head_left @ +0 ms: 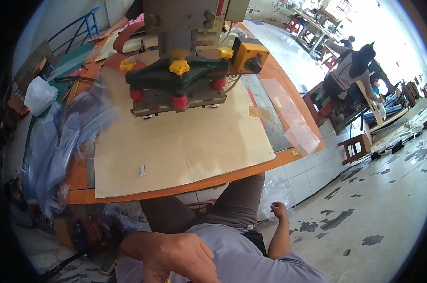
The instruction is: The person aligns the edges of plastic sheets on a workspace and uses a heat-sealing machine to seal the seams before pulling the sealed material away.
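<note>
My left hand [182, 257] is raised close in front of my chest with its fingers curled in. What it holds, if anything, is hidden, though a speck of yellow shows at the lower edge. Off to the right of my lap, my right hand [279, 210] hangs in the air, fingers loosely folded and nothing visible in them. Ahead of me a press head [178, 78] with yellow knobs and red feet sits over a tan sheet [190, 146]. A small white strip [142, 170] lies near the sheet's front edge, apart from both hands.
An orange table [213, 178] carries the sheet. Crumpled clear plastic [53, 151] hangs over its left side; a clear film [291, 118] lies at right. An orange control box [250, 55] adjoins the press. Another person's hand [100, 37] rests far left; a person [352, 70] bends at right.
</note>
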Action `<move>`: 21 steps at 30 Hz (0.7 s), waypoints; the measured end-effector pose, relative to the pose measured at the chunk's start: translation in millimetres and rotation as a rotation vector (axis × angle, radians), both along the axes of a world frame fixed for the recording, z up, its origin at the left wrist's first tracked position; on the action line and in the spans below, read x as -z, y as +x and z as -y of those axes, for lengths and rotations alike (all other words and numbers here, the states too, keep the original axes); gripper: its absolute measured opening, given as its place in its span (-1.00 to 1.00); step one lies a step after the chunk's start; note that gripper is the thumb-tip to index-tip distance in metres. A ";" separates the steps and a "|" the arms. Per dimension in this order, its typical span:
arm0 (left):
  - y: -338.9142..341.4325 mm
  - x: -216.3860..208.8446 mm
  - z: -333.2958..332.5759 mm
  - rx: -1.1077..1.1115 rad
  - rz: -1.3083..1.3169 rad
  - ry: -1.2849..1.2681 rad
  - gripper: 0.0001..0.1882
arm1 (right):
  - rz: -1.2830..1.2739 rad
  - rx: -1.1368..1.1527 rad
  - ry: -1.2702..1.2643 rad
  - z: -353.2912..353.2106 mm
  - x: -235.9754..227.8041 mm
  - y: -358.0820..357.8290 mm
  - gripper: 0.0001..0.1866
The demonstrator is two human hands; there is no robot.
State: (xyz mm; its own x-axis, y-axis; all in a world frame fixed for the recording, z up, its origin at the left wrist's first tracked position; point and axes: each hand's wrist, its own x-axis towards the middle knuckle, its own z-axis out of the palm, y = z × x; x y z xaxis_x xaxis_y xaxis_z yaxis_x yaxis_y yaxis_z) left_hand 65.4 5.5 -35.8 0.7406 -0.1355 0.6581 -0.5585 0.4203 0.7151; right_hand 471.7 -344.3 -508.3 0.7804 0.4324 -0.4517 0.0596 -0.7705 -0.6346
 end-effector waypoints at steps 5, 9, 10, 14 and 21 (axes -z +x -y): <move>7.3 -1.4 -7.1 0.036 0.067 0.002 -0.26 | 0.600 -0.013 0.026 -14.9 -44.9 34.8 -0.77; 18.8 7.5 -3.1 0.021 0.105 -0.020 -0.27 | 0.815 0.340 0.255 -82.0 -139.9 30.9 -0.78; 17.0 6.0 -3.4 0.022 0.063 -0.026 -0.27 | 0.898 0.411 0.321 -95.0 -162.8 28.1 -0.77; 21.1 -1.3 -4.2 0.032 0.011 -0.014 -0.27 | 1.309 0.306 0.446 -135.0 -232.9 6.4 -0.76; 24.6 11.5 -13.6 0.084 -0.042 0.032 -0.36 | 1.305 -0.067 0.628 -198.2 -247.2 -42.6 -0.62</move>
